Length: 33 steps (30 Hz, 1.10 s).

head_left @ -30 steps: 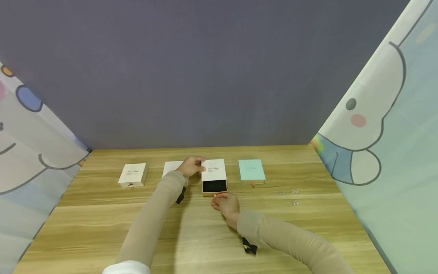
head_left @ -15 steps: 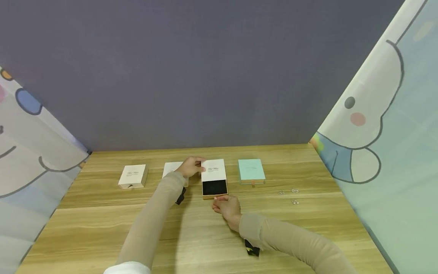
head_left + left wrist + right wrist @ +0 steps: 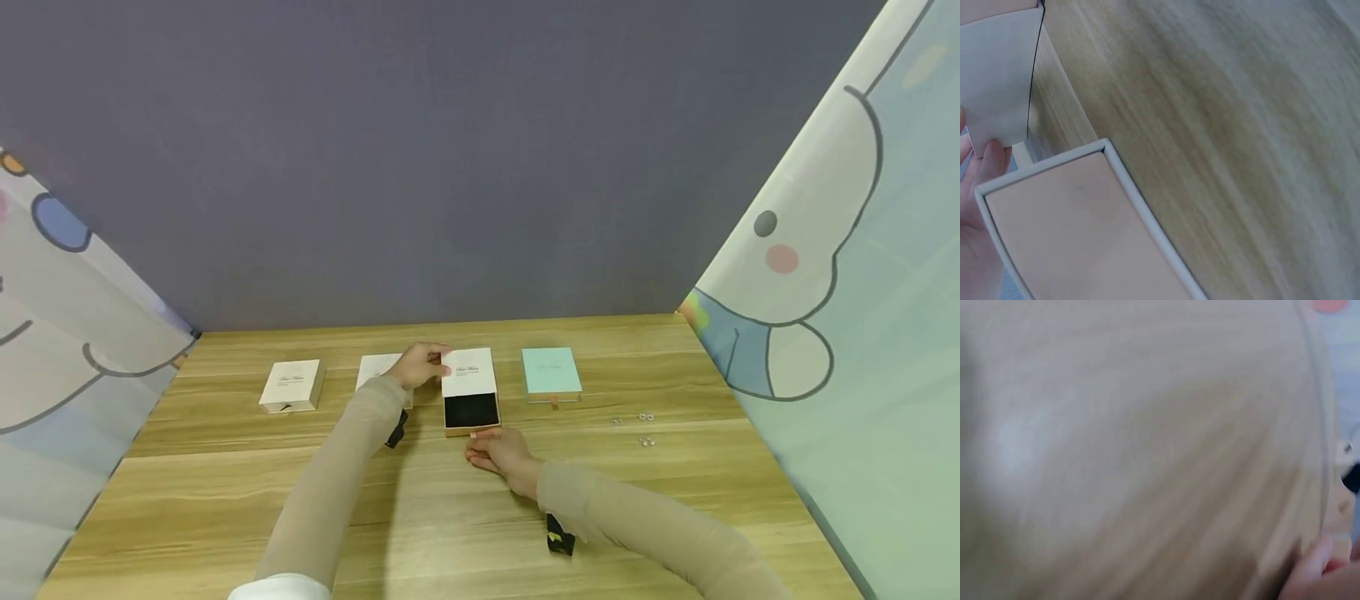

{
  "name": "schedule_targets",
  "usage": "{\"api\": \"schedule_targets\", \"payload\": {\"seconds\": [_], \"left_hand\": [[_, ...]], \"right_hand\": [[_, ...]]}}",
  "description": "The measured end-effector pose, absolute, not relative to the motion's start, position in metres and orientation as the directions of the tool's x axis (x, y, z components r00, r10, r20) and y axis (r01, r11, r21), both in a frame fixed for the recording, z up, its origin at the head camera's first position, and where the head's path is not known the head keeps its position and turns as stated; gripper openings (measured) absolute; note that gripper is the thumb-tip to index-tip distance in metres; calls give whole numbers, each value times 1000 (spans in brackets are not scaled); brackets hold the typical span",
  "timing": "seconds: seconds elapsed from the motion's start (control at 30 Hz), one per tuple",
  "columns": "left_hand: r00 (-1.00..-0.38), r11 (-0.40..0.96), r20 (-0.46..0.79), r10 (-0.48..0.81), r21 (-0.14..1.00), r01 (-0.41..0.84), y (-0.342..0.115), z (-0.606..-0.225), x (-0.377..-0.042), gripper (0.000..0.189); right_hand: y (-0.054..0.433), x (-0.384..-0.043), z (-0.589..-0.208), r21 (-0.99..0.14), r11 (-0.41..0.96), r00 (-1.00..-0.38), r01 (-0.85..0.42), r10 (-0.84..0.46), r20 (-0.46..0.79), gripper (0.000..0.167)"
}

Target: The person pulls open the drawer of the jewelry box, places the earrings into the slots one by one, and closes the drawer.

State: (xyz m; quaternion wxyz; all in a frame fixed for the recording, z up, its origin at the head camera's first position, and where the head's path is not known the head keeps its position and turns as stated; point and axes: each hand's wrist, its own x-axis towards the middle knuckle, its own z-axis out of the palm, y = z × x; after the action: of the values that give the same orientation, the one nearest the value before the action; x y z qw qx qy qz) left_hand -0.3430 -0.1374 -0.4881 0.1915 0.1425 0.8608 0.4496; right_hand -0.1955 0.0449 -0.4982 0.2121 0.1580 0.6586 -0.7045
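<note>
In the head view, a white drawer-style gift box [image 3: 468,371] stands mid-table with its black-lined drawer [image 3: 471,411] partly pulled out toward the person. My left hand [image 3: 420,364] grips the left side of its sleeve. At the drawer's front edge, the curled fingers of my right hand [image 3: 506,454] pinch near the middle, though a pull tab is not visible there. The left wrist view shows fingers at the corner of the white box [image 3: 997,81]. Only part of the right hand [image 3: 1316,575] enters the right wrist view.
A white box [image 3: 378,365] lies partly hidden under the left hand and forearm. Further left sits another white box [image 3: 292,383], and a mint-green box [image 3: 551,372] is to the right. Several small shiny pieces, perhaps earrings [image 3: 647,442], lie on the wooden table [image 3: 637,500].
The drawer has slid slightly further out toward the person. My right wrist and forearm have shifted a little to the right, while the left hand keeps its place.
</note>
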Motion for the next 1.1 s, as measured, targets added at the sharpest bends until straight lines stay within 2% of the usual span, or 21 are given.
{"api": "schedule_targets", "payload": {"seconds": [0.13, 0.3, 0.43, 0.53, 0.77, 1.1], "left_hand": [[-887, 569, -218, 406, 820, 59, -139, -488, -343, 51], [-889, 573, -208, 409, 817, 72, -139, -485, -343, 50], [-888, 564, -197, 415, 822, 81, -138, -485, -341, 50], [-889, 562, -195, 415, 823, 82, -138, -487, -341, 49], [-883, 545, -212, 418, 837, 56, -137, -488, -342, 51], [-885, 559, -210, 415, 826, 67, -137, -487, -342, 50]], "right_hand": [[54, -199, -494, -825, -33, -813, 565, -192, -549, 34], [58, -199, -491, -815, -7, -790, 579, -252, -559, 33], [62, -195, -488, -826, 72, -779, 559, -296, -553, 34], [70, -191, -486, -859, 161, -790, 487, -339, -511, 34], [105, -188, -479, -902, 383, -844, 200, -400, -358, 32], [167, -201, -453, -855, 517, -917, -28, -355, -184, 31]]}}
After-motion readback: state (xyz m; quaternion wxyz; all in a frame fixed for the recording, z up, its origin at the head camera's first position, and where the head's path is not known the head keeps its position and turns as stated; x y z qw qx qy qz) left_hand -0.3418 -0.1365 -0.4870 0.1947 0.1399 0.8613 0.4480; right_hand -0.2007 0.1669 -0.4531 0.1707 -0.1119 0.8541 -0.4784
